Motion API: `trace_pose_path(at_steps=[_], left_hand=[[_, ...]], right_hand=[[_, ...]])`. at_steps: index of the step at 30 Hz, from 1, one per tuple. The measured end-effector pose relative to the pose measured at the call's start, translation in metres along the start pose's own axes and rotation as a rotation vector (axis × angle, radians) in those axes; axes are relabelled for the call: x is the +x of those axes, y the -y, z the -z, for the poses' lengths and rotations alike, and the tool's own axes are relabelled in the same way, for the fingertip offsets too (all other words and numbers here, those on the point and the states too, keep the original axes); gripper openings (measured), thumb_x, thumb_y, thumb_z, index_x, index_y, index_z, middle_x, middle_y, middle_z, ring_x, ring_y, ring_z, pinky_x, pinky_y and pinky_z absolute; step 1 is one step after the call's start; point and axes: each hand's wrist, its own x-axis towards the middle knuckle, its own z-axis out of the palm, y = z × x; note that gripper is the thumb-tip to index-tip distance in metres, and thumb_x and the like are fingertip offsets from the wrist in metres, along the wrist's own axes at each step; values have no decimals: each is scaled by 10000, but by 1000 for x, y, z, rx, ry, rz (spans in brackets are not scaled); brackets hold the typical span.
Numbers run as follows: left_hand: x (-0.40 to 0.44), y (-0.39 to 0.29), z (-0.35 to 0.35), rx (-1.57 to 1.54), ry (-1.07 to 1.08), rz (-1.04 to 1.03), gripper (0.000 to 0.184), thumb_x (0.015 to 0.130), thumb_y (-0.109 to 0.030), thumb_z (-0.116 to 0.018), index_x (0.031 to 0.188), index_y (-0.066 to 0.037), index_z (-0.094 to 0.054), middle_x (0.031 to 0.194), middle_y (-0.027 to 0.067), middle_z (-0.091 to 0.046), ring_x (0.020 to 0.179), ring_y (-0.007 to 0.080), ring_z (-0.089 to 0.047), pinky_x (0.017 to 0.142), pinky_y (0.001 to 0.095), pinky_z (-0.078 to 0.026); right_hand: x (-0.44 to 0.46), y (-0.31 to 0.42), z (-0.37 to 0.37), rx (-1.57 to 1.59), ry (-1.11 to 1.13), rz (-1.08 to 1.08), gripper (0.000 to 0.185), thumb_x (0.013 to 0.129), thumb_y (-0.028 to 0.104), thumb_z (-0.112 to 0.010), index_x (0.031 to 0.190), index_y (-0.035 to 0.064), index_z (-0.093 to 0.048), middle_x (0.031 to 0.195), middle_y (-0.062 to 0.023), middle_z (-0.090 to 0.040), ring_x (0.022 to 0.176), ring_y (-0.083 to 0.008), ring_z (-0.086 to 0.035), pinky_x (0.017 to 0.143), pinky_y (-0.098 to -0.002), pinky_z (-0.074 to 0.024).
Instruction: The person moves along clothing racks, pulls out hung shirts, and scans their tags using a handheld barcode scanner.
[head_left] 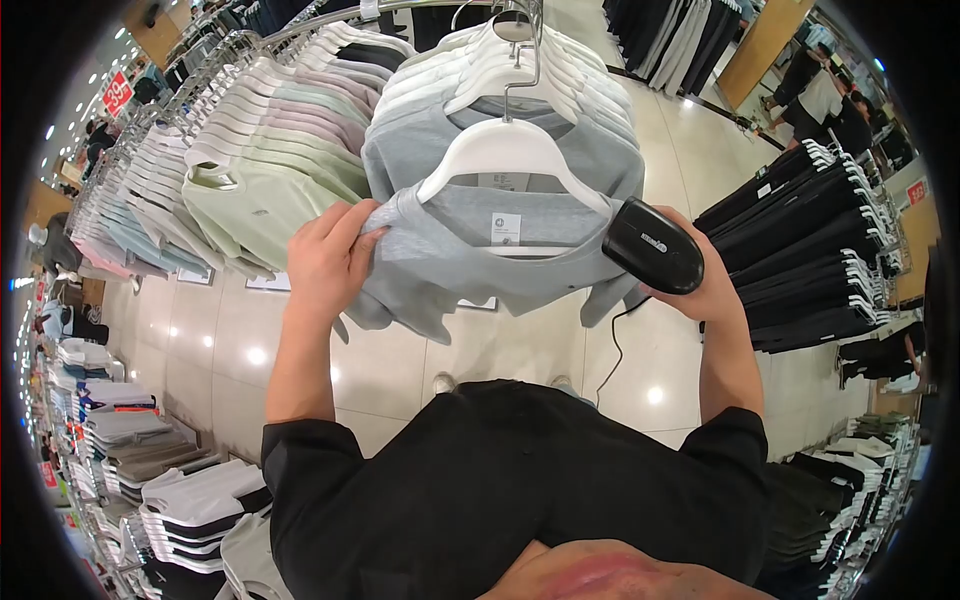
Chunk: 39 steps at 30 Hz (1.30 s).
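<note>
Light grey-blue fabric shirt with wide neckline (pixel 440 265) = landmark, front of rack, on a white plastic hanger with broad curved shoulders (pixel 505 150); the hook above it appears to hang from the shiny metal rack arm (pixel 538 60), so the rack likely carries the weight, not the hands. Left hand (pixel 328 258): thumb and fingers pinched on the shirt's left shoulder, probably to steady the fabric and hold that side out. Right hand (pixel 715 275): wrapped around a glossy black oval handheld device (pixel 655 245) at the shirt's right shoulder; grip from the outer side leaves the broad printed face uncovered. Device-to-fabric contact: can't tell. Hands well apart, one each side of the shirt. Thin black cord (pixel 613 350) hangs below the shirt's right side, presumably the device's, slack enough for free movement. White paper-like tag (pixel 506 229) shows inside the neckline because the front sags below the back. Behind the shirt, more tops on white hangers, packed close, likely to save space; pale green long-sleeved tops (pixel 270 205) left of it, black hanging garments (pixel 790 215) right of it.
</note>
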Motion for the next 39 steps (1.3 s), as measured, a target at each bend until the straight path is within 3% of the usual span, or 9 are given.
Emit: trace_pose_path(at_steps=[3, 5, 12, 15, 19, 23, 25, 39], left_hand=[[5, -3, -4, -8, -19, -11, 256, 853, -162, -790, 1084, -71, -726, 846, 61, -647, 668, 275, -626, 614, 384, -502], [4, 2, -11, -38, -12, -37, 265, 847, -166, -800, 1086, -77, -729, 852, 58, -649, 681, 269, -630, 619, 377, -504], [-4, 17, -34, -118, 86, 73, 254, 860, -174, -792, 1095, -97, -736, 874, 63, -660, 717, 286, -644, 630, 389, -509], [-6, 17, -45, -203, 76, 146, 246, 878, -161, -781, 1107, -83, -736, 864, 76, -650, 714, 301, -641, 641, 401, -512], [-3, 23, -54, -210, 37, 172, 237, 885, -160, -775, 1105, -80, -740, 867, 80, -652, 729, 304, -641, 643, 398, -508], [9, 27, -56, -201, -9, 156, 238, 885, -150, -771, 1110, -78, -741, 866, 84, -646, 762, 311, -640, 667, 398, -508], [13, 30, -57, -202, -23, 145, 241, 884, -145, -769, 1113, -78, -741, 861, 86, -641, 774, 312, -639, 676, 400, -507], [24, 43, -67, -132, -56, 92, 235, 886, -150, -758, 1112, -89, -730, 841, 88, -611, 762, 320, -620, 668, 412, -491]], right_hand=[[2, -2, -1, 8, -24, -1, 818, 683, 22, -860, 1427, -52, -528, 1317, -118, -641, 1177, -178, -602, 1055, -316, -444], [5, 2, -5, -27, -31, 40, 616, 696, 62, -876, 1258, -46, -649, 1342, -157, -606, 1124, -222, -655, 1008, -325, -491], [7, -13, -11, -13, -67, 26, 675, 700, 42, -857, 1316, -28, -591, 1212, -132, -664, 1040, -195, -655, 963, -308, -498], [11, -22, -13, 33, -66, -76, 701, 729, 20, -847, 1357, -16, -540, 1118, -95, -698, 992, -150, -638, 939, -302, -505], [15, -30, -12, 28, -58, -111, 785, 699, -26, -852, 1415, -37, -528, 1234, -78, -658, 1118, -135, -598, 1027, -297, -468], [23, -25, -10, 40, -73, -112, 783, 707, -23, -851, 1419, -44, -526, 1245, -82, -654, 1123, -140, -594, 1034, -301, -461], [28, -32, -11, -16, -103, -27, 685, 745, 15, -849, 1363, -10, -554, 1146, -82, -678, 1020, -143, -611, 950, -289, -490], [41, -48, -5, -5, -129, -21, 699, 751, 27, -858, 1381, -30, -560, 1206, -90, -662, 1072, -153, -607, 981, -293, -481]])
